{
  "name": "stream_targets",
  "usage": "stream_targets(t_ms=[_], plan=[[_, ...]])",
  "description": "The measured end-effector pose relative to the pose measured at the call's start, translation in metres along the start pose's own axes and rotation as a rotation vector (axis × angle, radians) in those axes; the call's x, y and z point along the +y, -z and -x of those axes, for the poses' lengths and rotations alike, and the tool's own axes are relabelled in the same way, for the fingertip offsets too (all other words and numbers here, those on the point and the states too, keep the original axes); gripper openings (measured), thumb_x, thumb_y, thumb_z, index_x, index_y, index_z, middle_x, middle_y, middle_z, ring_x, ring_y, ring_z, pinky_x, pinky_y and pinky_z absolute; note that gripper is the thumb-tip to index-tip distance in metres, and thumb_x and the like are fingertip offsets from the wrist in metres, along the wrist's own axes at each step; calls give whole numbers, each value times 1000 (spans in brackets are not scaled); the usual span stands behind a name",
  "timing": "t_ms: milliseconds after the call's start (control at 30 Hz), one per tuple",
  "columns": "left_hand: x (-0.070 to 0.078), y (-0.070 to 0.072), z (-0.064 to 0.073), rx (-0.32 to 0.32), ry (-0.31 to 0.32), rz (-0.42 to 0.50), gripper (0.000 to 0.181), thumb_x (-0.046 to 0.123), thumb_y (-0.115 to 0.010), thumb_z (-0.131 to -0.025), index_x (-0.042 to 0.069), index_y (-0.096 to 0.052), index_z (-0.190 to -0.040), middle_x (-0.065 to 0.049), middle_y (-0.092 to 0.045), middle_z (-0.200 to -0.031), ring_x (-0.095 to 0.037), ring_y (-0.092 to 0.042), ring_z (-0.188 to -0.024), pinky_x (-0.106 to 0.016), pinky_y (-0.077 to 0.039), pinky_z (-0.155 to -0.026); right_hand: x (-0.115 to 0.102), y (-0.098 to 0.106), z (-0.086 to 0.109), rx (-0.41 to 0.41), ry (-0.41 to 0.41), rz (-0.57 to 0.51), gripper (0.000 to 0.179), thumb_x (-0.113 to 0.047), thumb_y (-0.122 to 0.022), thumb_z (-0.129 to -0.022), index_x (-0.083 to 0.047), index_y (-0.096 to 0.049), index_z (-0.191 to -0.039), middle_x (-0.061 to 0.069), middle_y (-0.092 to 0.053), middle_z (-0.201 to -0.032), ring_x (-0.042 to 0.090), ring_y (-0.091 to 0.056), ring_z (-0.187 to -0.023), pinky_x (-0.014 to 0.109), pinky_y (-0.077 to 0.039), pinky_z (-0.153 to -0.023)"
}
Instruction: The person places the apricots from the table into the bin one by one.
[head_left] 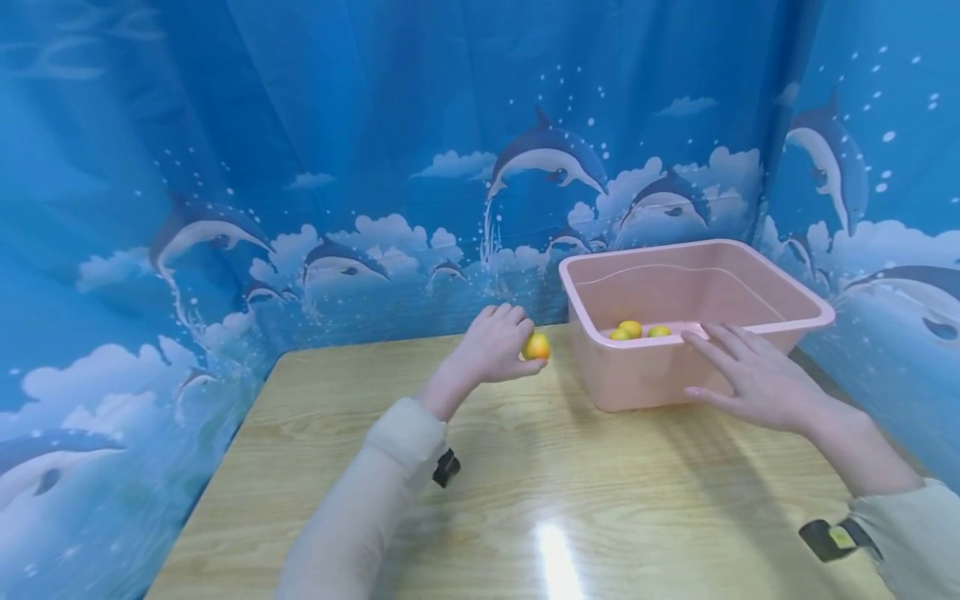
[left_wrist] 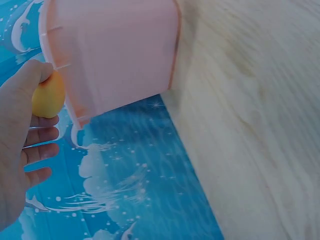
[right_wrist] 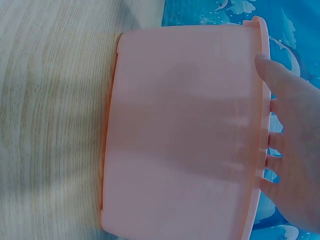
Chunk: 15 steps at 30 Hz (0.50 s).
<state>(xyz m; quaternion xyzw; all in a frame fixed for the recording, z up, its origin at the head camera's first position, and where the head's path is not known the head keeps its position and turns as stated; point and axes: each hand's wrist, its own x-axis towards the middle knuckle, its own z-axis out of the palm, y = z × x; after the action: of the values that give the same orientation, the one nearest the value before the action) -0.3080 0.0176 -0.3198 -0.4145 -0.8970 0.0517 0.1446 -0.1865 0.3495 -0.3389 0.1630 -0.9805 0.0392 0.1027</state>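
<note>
A small yellow-orange fruit (head_left: 536, 347) is pinched between the thumb and fingers of my left hand (head_left: 491, 345), above the table and left of a pink plastic bin. The left wrist view shows the same fruit (left_wrist: 49, 95) under the thumb, while the other fingers stretch out below it. My right hand (head_left: 761, 382) lies at the near rim of the pink bin (head_left: 630, 375), fingers extended and spread over the edge, thumb outside. Whether its fingertips press on the rim is hard to tell. Inside the bin sit several yellow fruits (head_left: 630, 328).
The bin stands at the back right of a wooden table (head_left: 360, 417). Behind and beside the table hangs a blue curtain (head_left: 420, 125) printed with dolphins. The bin's near wall (right_wrist: 185, 125) fills most of the right wrist view.
</note>
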Motion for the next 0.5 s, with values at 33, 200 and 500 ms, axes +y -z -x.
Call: stream_targets(t_ms=[33,200,500], plan=[[0,2,-2,2,4,1,46,55,-54,-84,13,-60,-100,1,-51,-94,-17,-42,-88,-33,-38,-83,0,0,0,-1,0,-2,83,-48,-61,-84,-17,-19,-148,27,-26,-143,47,-25,-127,64,-23,-97],[2,12,-14,1,13,0,46,54,-55,-84,13,-60,-104,-1,-54,-100,-18,-44,-94,-36,-39,-89,1,1,0,-2,3,-1,83,-49,-60,-85,-17,-19,-149,28,-26,-143,47,-25,-127,63,-24,-97],[9,29,-38,-30,48,-11,48,56,-52,-84,14,-58,-109,1,-53,-100,-17,-43,-94,-35,-38,-86,2,1,0,3,13,8,83,-47,-62,-84,-18,-19,-149,27,-27,-143,47,-26,-127,62,-24,-97]])
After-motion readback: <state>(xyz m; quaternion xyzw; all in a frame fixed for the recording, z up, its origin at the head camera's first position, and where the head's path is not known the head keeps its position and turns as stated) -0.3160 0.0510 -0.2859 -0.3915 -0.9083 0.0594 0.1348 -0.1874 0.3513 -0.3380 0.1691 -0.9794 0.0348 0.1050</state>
